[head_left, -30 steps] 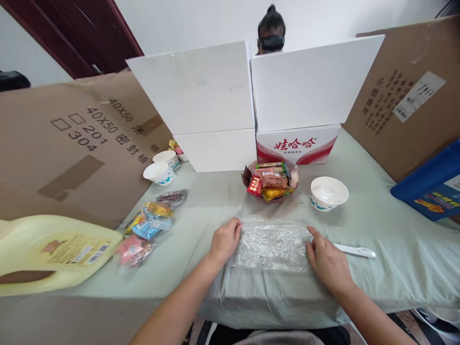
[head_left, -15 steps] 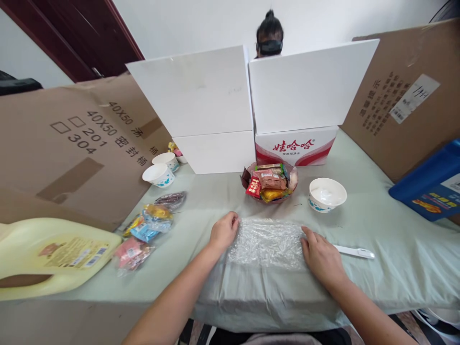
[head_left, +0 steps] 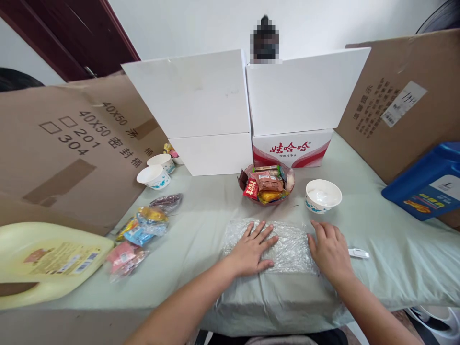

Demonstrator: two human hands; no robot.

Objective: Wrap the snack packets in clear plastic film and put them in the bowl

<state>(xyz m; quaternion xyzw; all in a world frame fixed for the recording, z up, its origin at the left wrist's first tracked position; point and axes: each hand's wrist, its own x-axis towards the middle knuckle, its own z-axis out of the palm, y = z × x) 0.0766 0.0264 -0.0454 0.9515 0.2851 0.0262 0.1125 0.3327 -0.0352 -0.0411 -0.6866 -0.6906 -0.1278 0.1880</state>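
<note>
A clear, crinkled plastic sheet (head_left: 291,249) lies flat on the table in front of me. My left hand (head_left: 253,249) rests on its left half, palm down with the fingers spread. At the sheet's right edge is my right hand (head_left: 328,251), its fingers stretched forward and its thumb apart from them. A white plastic handle (head_left: 358,253) sticks out from behind my right hand; its other end is hidden. Beyond the sheet stands a bowl (head_left: 266,199) filled with wrapped snacks (head_left: 269,183). A white paper bowl (head_left: 323,196) with a blue pattern is to its right.
Bagged snacks (head_left: 138,235) lie at the left, beside a pale yellow jug (head_left: 53,263). Paper bowls (head_left: 154,177) stand behind them. A blue bottle (head_left: 424,182) is at the right. White boxes (head_left: 212,153) and cardboard panels (head_left: 72,139) wall the table; a person's head shows behind.
My left hand has moved right, from the sheet's left corner onto its surface, and its fingers have spread. My right hand stays by the right edge, now covering more of the white handle.
</note>
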